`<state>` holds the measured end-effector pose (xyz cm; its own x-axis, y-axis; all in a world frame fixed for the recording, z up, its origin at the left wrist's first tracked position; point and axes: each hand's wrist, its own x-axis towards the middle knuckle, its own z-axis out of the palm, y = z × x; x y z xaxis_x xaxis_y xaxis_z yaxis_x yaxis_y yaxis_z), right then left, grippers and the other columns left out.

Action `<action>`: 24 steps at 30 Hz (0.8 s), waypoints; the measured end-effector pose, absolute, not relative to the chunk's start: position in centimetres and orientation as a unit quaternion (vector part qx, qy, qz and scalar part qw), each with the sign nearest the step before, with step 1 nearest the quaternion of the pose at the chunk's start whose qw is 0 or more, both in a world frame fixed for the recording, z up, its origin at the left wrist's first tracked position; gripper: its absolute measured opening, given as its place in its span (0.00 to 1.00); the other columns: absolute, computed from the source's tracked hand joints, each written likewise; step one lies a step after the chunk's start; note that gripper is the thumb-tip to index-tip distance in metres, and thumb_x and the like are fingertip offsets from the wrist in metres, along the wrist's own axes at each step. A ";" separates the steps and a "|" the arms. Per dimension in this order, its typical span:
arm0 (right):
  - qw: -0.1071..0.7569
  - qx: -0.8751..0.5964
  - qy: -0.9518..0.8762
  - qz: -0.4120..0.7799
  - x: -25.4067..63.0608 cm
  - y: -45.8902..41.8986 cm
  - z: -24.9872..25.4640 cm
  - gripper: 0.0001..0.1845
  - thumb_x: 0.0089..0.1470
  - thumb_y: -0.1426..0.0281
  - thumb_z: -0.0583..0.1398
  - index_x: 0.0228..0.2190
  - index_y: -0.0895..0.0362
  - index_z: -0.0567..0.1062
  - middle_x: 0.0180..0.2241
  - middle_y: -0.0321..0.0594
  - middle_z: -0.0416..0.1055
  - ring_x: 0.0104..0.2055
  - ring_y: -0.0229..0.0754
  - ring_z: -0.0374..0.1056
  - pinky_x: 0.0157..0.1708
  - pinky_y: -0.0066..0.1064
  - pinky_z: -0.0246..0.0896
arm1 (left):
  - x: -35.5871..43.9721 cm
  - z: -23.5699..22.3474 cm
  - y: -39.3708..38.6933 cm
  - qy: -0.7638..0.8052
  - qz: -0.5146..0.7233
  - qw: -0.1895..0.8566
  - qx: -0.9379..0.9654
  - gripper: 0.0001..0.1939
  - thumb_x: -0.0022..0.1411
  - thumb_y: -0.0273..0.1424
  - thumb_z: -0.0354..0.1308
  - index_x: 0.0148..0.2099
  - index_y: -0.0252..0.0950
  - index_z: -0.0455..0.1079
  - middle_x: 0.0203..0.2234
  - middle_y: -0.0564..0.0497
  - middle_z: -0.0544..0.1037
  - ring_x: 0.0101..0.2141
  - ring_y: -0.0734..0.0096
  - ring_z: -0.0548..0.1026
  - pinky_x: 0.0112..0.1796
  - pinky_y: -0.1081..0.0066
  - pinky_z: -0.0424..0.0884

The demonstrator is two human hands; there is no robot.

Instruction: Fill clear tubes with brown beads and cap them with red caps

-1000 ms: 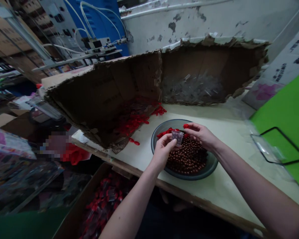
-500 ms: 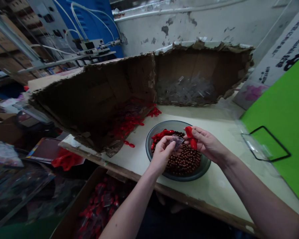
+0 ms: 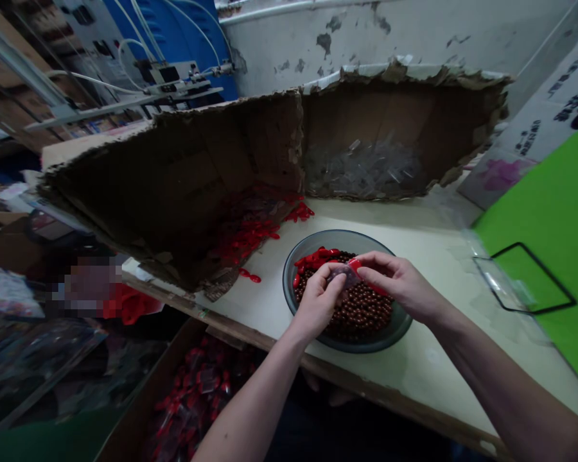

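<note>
Over a grey bowl [image 3: 289,282] my two hands meet. My left hand [image 3: 320,298] pinches a small clear plastic case [image 3: 344,274] with something dark in it. My right hand [image 3: 397,282] grips a red plastic piece [image 3: 354,264] whose end touches the case; its lower part shows under my fingers. Dark brown beads [image 3: 361,311] fill much of the bowl. More red plastic pieces [image 3: 315,258] lie along its far left side.
A torn cardboard box [image 3: 173,186] spills red pieces [image 3: 255,237] onto the white table [image 3: 433,378]. Beside it a second box [image 3: 443,128] holds clear plastic parts [image 3: 366,168]. Below the table edge, a carton contains red-and-clear items [image 3: 197,391]. A green panel [image 3: 549,237] stands right.
My right hand has moved left and brought the red piece up against the clear case in my left hand. The whole view has shifted slightly.
</note>
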<state>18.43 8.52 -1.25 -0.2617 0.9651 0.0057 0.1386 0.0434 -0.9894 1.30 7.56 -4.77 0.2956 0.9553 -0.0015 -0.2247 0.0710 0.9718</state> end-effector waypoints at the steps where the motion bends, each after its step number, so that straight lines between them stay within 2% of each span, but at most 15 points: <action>1: 0.400 -0.456 -0.607 0.513 18.4 8.5 -1.3 0.16 0.52 0.58 0.63 0.39 0.55 0.76 0.39 0.40 0.76 0.41 0.43 0.71 0.44 0.34 0.65 | 1.3 -4.7 7.5 0.371 0.465 0.625 0.505 0.14 0.63 0.40 0.53 0.47 0.37 0.68 0.28 0.54 0.70 0.26 0.78 0.66 0.28 0.77 0.61; 8: 0.390 -0.466 -0.628 0.486 18.2 7.4 -1.7 0.13 0.54 0.59 0.62 0.38 0.55 0.76 0.38 0.39 0.76 0.41 0.43 0.71 0.44 0.35 0.64 | 0.5 -4.0 7.2 0.401 0.427 0.539 0.606 0.11 0.66 0.36 0.49 0.46 0.37 0.68 0.38 0.50 0.73 0.40 0.70 0.70 0.40 0.74 0.64; 24: 0.352 -0.482 -0.650 0.471 18.3 6.0 -1.0 0.12 0.53 0.59 0.62 0.34 0.55 0.75 0.33 0.38 0.75 0.37 0.42 0.69 0.38 0.33 0.63 | -1.1 -1.2 6.6 0.386 0.328 0.524 0.685 0.13 0.66 0.37 0.48 0.46 0.37 0.69 0.38 0.49 0.74 0.39 0.68 0.70 0.40 0.73 0.64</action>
<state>18.33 5.96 -0.97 -0.2889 0.9573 0.0033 0.2946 0.0922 -0.9512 -1.14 6.56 -1.22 0.4868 0.8723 0.0453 0.1838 -0.1530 0.9710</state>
